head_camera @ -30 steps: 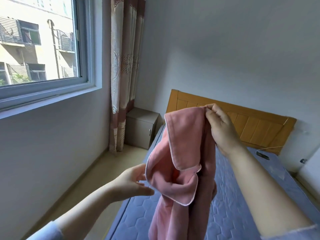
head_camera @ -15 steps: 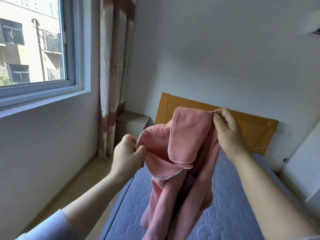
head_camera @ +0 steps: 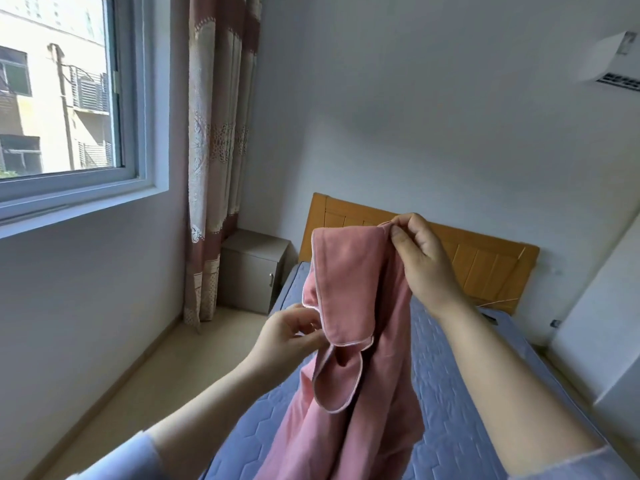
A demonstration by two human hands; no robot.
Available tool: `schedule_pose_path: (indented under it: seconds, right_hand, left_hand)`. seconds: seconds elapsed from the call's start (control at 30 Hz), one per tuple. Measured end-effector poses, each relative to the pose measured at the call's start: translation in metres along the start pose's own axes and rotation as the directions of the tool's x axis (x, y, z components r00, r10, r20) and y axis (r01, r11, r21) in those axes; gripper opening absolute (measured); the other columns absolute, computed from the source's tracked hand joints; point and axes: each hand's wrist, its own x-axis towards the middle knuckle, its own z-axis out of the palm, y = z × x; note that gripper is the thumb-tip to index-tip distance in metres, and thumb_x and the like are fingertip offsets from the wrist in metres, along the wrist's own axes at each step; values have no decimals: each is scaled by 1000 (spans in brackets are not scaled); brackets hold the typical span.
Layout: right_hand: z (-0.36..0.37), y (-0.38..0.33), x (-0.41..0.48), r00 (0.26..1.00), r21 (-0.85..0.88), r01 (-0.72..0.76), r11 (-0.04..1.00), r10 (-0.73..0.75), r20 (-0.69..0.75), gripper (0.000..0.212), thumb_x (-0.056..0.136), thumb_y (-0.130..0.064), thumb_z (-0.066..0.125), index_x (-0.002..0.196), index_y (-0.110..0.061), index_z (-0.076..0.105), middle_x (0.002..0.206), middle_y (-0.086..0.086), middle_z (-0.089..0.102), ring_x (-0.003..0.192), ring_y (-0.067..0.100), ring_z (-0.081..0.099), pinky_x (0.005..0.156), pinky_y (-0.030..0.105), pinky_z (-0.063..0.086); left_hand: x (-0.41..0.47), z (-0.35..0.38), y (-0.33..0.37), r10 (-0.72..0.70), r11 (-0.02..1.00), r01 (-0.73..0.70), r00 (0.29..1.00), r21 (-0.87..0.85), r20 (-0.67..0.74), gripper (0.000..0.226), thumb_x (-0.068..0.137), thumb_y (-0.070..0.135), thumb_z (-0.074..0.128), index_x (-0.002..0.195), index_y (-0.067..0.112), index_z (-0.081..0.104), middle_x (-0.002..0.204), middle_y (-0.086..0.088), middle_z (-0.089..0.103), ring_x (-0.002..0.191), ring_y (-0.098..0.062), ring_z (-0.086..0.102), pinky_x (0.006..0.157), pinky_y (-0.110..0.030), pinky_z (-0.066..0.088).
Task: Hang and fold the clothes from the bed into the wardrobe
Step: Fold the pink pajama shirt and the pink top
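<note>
One pink garment (head_camera: 360,306) is all I count in play from the head view, held up by two hands in the middle of the frame above one bed (head_camera: 467,393) with a blue quilted mattress. My right hand (head_camera: 427,261) sits at the garment's top right corner, thumb and fingers pinched together on the cloth just in front of the wooden headboard (head_camera: 485,261), so the fabric hangs down and to the left of it. My left hand (head_camera: 289,336) is lower, at centre left, its fingers closed on the white-piped edge of a flap, with the garment just to its right and touching it. The rest of the cloth drops toward the bottom of the frame, over the mattress. One bedside cabinet (head_camera: 252,270) stands left of the headboard, one curtain (head_camera: 218,150) hangs beside one window (head_camera: 69,98) at upper left, and one air conditioner (head_camera: 613,64) shows at upper right. Compared with half a second ago, the left hand has dropped lower along the edge, and the right keeps its pinch at the top.
</note>
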Motion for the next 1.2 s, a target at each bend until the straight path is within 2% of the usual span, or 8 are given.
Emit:
schedule_pose_path:
  seconds: [0.1, 0.2, 0.33, 0.5, 0.7, 0.93, 1.03, 1.2]
  right_hand:
    - [1, -4, 1, 1000, 72, -15, 997, 14, 15, 16, 102, -15, 47, 92, -19, 59, 88, -16, 62, 88, -1, 56, 84, 19, 42]
    - [-7, 0, 5, 999, 87, -40, 995, 40, 4, 17, 102, -18, 47, 93, -22, 61, 92, -13, 65, 92, 4, 58, 89, 26, 45]
    - [-21, 18, 8, 990, 68, -116, 991, 121, -66, 17, 102, -21, 47, 93, -22, 62, 95, -6, 66, 92, 9, 59, 88, 32, 45]
    - [-31, 49, 2, 950, 35, -253, 967, 255, -180, 16, 101, -22, 47, 96, -18, 62, 97, 0, 65, 91, 14, 57, 84, 36, 45]
    - [-43, 74, -11, 900, -4, -397, 918, 388, -199, 20, 100, -32, 48, 96, -18, 62, 97, 1, 64, 87, 14, 55, 74, 33, 43]
    - [-53, 83, -24, 895, -64, -446, 893, 442, -65, 30, 99, -33, 48, 87, -10, 62, 78, 1, 62, 71, 14, 51, 62, 31, 37]
    - [-54, 81, -32, 897, 0, -442, 897, 442, -25, 26, 97, -36, 55, 80, -19, 65, 72, -9, 68, 67, 8, 59, 61, 26, 44]
    - [-70, 94, -47, 841, 163, -515, 841, 460, 285, 42, 89, -40, 59, 97, -1, 70, 94, 15, 72, 84, 19, 63, 76, 28, 49]
  left_hand:
    - [8, 9, 4, -174, 984, 176, 976, 4, -132, 49, 55, 37, 82, 96, 16, 65, 98, -1, 67, 91, -11, 62, 82, -26, 51]
    - [13, 8, 0, -313, 938, 323, 945, -127, 94, 88, 48, 67, 71, 126, 31, 52, 124, 10, 61, 116, -8, 57, 104, -37, 44]
    - [14, 2, -3, -346, 935, 355, 902, 12, 258, 93, 45, 95, 53, 93, 18, 71, 92, 5, 72, 84, -9, 64, 85, -28, 50]
    - [7, -1, -15, -287, 935, 325, 928, -140, 235, 82, 60, 83, 56, 93, 11, 74, 96, -7, 76, 98, -24, 70, 93, -39, 54]
    - [9, -42, -12, -167, 930, 241, 950, -279, 262, 58, 70, 55, 78, 92, 3, 70, 92, -18, 70, 86, -23, 62, 76, -33, 48]
    - [64, -70, 34, 118, 982, -75, 960, 172, -255, 22, 84, 27, 73, 77, 7, 73, 72, -6, 69, 68, -5, 53, 65, -24, 44]
    - [70, -66, 41, 122, 954, -33, 950, 296, -286, 27, 85, 33, 71, 75, 8, 73, 74, -9, 70, 68, -7, 53, 64, -26, 43]
    - [57, -60, 34, 84, 949, 21, 945, 315, -315, 20, 86, 32, 71, 73, 18, 76, 69, 4, 71, 65, -2, 56, 61, -18, 44]
